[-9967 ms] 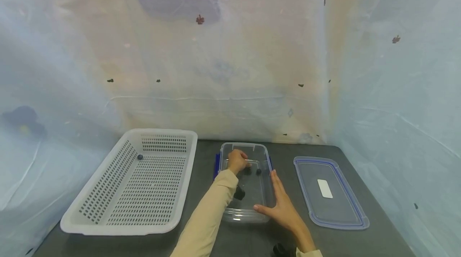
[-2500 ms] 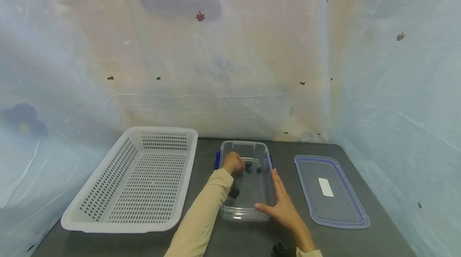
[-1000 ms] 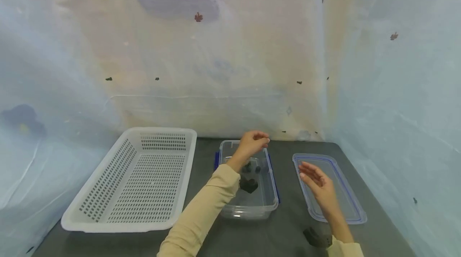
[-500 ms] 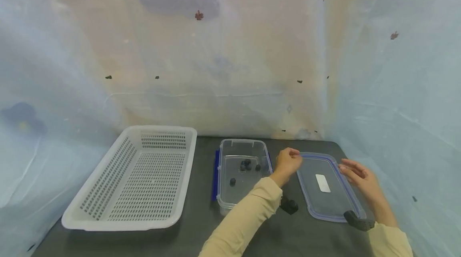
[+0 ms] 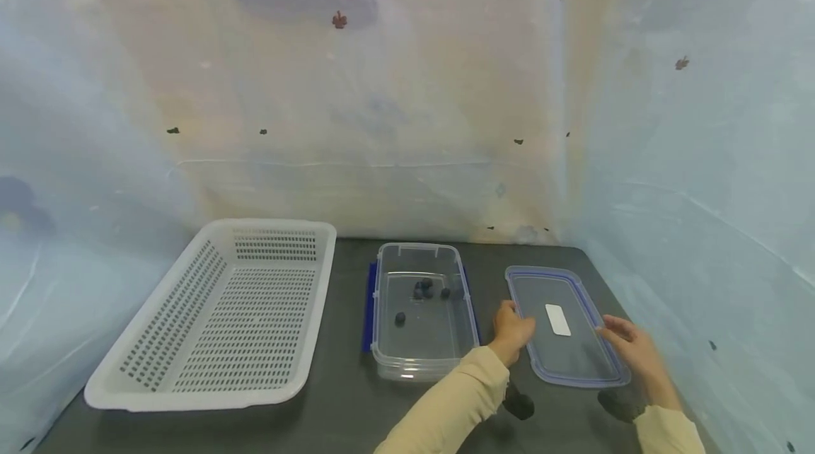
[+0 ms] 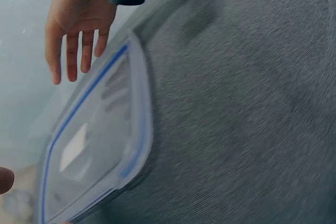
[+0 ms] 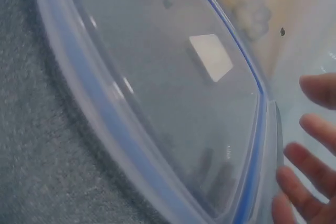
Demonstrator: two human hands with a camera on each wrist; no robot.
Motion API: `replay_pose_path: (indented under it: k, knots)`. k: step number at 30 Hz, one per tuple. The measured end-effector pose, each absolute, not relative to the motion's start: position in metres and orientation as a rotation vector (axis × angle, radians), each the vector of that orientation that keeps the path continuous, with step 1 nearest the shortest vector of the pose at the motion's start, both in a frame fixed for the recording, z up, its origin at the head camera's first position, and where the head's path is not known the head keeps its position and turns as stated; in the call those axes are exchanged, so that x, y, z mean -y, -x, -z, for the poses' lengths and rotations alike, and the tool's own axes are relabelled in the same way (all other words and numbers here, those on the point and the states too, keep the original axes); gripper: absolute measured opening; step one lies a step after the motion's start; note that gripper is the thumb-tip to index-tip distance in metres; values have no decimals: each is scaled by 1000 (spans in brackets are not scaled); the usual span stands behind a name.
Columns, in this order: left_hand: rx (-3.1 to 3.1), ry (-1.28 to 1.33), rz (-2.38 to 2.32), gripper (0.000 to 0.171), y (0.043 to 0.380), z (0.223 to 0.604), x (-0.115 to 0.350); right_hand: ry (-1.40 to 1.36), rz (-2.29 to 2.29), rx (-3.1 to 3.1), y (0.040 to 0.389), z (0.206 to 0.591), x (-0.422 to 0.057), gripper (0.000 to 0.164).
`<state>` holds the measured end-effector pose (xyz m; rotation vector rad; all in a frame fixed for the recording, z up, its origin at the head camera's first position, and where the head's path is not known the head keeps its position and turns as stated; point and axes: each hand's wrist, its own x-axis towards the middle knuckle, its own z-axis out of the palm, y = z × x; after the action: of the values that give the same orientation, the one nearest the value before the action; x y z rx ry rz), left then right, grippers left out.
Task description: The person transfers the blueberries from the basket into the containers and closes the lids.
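The clear lid (image 5: 541,298) with a blue seal and a white label lies flat on the table, right of the clear box. My left hand (image 5: 511,334) is at the lid's left edge, fingers loosely bent; whether they touch it is unclear. In the left wrist view only a thumb tip (image 6: 5,179) and a sliver of fingertip show. By the lid's right edge is my right hand (image 5: 637,355), its fingers spread and apart from the rim in the right wrist view. Several dark blueberries (image 5: 400,319) lie inside the clear box (image 5: 423,362), which has no lid on it.
A white slotted basket (image 5: 210,401) stands to the left with nothing seen in it. A blue latch (image 5: 369,309) hangs open at the box's left side. Plastic sheeting (image 5: 382,86) rises behind and beside the dark table (image 5: 337,383). Dark wrist cameras (image 5: 518,403) sit on both wrists.
Ten seconds ago one blueberry lay in the basket; it is gone from there. My left hand has left the box and my right hand its wall; both have moved right to the lid.
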<state>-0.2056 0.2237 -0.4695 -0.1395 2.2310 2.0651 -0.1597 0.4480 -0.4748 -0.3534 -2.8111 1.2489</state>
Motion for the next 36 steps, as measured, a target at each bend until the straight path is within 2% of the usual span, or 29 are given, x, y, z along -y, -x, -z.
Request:
replay_pose_path:
  k: [4,11,19,22,36]
  knots:
    - [-2163,173,-2092,50,201,479,-227,350,-1288,2812,162,480,-450,65]
    - [-2086,207,-2092,48,200,488,-228,422,-1372,2839,163,487,-457,68]
    - [-2075,158,-2116,54,197,491,-229,356,-1471,2817,155,488,-463,53]
    - [-2087,122,-2118,57,197,490,-229,361,-1449,2820,155,488,-465,49]
    - [-2084,47,-2118,68,195,465,-221,416,-1506,2783,152,475,-467,54]
